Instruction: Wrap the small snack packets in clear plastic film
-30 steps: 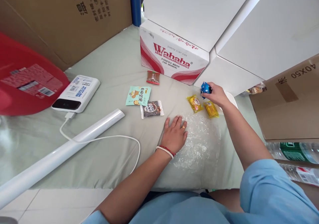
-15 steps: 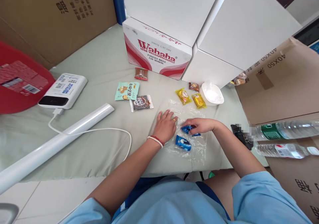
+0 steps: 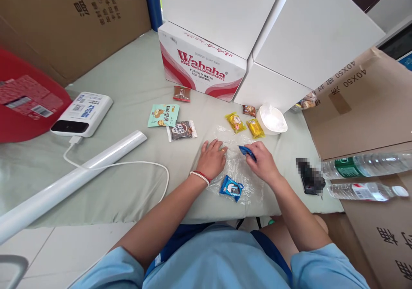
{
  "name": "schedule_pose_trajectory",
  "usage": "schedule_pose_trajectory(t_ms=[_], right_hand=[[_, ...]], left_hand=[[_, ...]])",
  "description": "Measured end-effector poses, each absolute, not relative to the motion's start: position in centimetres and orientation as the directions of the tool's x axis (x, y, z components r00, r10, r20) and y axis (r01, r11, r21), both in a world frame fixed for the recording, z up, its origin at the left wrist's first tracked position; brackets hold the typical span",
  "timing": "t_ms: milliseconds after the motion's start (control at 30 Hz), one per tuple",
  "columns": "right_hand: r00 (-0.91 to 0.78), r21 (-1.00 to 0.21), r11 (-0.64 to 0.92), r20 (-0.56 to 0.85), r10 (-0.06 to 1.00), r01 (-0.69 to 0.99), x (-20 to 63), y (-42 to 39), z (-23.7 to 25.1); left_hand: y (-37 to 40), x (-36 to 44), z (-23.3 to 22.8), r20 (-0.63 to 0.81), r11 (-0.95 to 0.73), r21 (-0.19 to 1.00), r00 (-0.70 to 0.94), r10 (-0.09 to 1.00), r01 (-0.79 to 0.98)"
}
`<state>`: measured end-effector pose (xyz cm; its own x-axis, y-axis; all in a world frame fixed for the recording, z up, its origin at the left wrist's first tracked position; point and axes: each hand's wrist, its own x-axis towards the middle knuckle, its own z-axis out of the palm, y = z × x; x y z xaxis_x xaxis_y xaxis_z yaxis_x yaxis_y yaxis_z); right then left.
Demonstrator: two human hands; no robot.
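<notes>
My right hand (image 3: 262, 162) grips a small blue snack packet (image 3: 247, 152), which pokes out past the fingertips above a clear plastic bag (image 3: 240, 173). Flat on the left edge of that crinkled bag rests my left hand (image 3: 212, 158), fingers stretched out and holding nothing. A second blue snack packet (image 3: 231, 188) lies on the lower part of the bag, between my wrists. Beyond the hands are two yellow snack packets (image 3: 235, 122), a small brown packet (image 3: 249, 110) and a white bowl (image 3: 272, 119) with clear plastic in it.
Left of centre lie a mint-green packet (image 3: 163, 115), a grey-brown packet (image 3: 182, 130) and a red-brown packet (image 3: 182, 93). A Wahaha carton (image 3: 202, 61) stands behind. A white tube (image 3: 96, 169), a white cabled device (image 3: 83, 113) and two bottles (image 3: 367, 191) flank the workspace.
My right hand has lifted one blue packet and moved slightly up and right. The other blue packet has shifted and turned a little on the bag. My left hand stays nearly where it was.
</notes>
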<state>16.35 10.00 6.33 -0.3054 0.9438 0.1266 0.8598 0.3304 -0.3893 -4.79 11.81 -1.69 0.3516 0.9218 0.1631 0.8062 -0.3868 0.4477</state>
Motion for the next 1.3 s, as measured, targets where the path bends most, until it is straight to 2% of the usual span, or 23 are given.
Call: schedule_pose_trajectory(t_ms=[67, 133, 233, 333, 500, 600, 700, 800, 867, 933, 1000, 1067, 1167, 1233, 1300], right_hand=[[-0.335, -0.271, 0.342, 0.071, 0.939, 0.9, 14.6, 9.6, 5.0], [-0.372, -0.214, 0.357, -0.028, 0.928, 0.909, 13.4, 9.0, 4.1], [-0.396, -0.277, 0.354, -0.112, 0.911, 0.893, 13.4, 8.3, 3.5], [-0.396, -0.366, 0.342, -0.082, 0.915, 0.866, 14.5, 8.5, 3.7], [-0.494, -0.301, 0.457, -0.057, 0.868, 0.837, 15.5, 9.6, 3.7], [-0.495, -0.362, 0.467, 0.017, 0.869, 0.807, 15.9, 10.0, 3.9], [-0.404, -0.493, 0.378, 0.058, 0.913, 0.784, 16.7, 10.4, 4.6], [-0.317, -0.597, 0.215, -0.07, 0.946, 0.773, 17.0, 11.4, 4.9], [-0.261, -0.603, 0.112, -0.165, 0.951, 0.79, 16.7, 12.1, 4.5], [-0.208, -0.534, 0.09, -0.166, 0.964, 0.841, 16.2, 12.7, 3.9], [-0.2, -0.433, 0.156, -0.058, 0.978, 0.888, 15.8, 12.8, 3.4], [-0.291, -0.37, 0.287, 0.046, 0.956, 0.884, 15.7, 12.5, 3.2], [-0.446, -0.358, 0.426, 0.029, 0.894, 0.831, 16.0, 11.7, 3.2], [-0.455, -0.359, 0.425, 0.0, 0.89, 0.831, 16.3, 11.3, 3.1], [-0.419, -0.378, 0.403, 0.045, 0.907, 0.833, 16.4, 11.1, 2.7]], left_hand=[[11.8, -4.8, -1.6, 0.165, -0.382, 0.453, 0.345, 0.924, 0.805], [11.7, -4.8, -1.6, 0.162, -0.38, 0.458, 0.345, 0.925, 0.804], [11.7, -4.9, -1.5, 0.153, -0.377, 0.459, 0.347, 0.925, 0.804], [11.8, -4.9, -1.5, 0.148, -0.379, 0.455, 0.351, 0.925, 0.806], [11.8, -4.9, -1.6, 0.157, -0.377, 0.449, 0.344, 0.926, 0.81], [11.8, -4.9, -1.7, 0.153, -0.376, 0.454, 0.345, 0.926, 0.808], [11.8, -4.9, -1.7, 0.144, -0.377, 0.459, 0.351, 0.925, 0.804], [11.8, -4.9, -1.8, 0.143, -0.372, 0.458, 0.347, 0.927, 0.807], [11.8, -4.9, -1.9, 0.15, -0.375, 0.454, 0.345, 0.926, 0.809], [11.8, -4.9, -1.9, 0.159, -0.378, 0.451, 0.343, 0.926, 0.809], [11.8, -4.9, -1.9, 0.167, -0.379, 0.452, 0.342, 0.925, 0.808], [11.8, -4.9, -1.9, 0.169, -0.383, 0.456, 0.344, 0.924, 0.804], [11.7, -4.9, -1.8, 0.17, -0.377, 0.456, 0.337, 0.926, 0.806], [11.7, -4.9, -1.8, 0.17, -0.366, 0.452, 0.324, 0.931, 0.814], [11.7, -4.8, -1.9, 0.17, -0.357, 0.447, 0.314, 0.934, 0.82]])
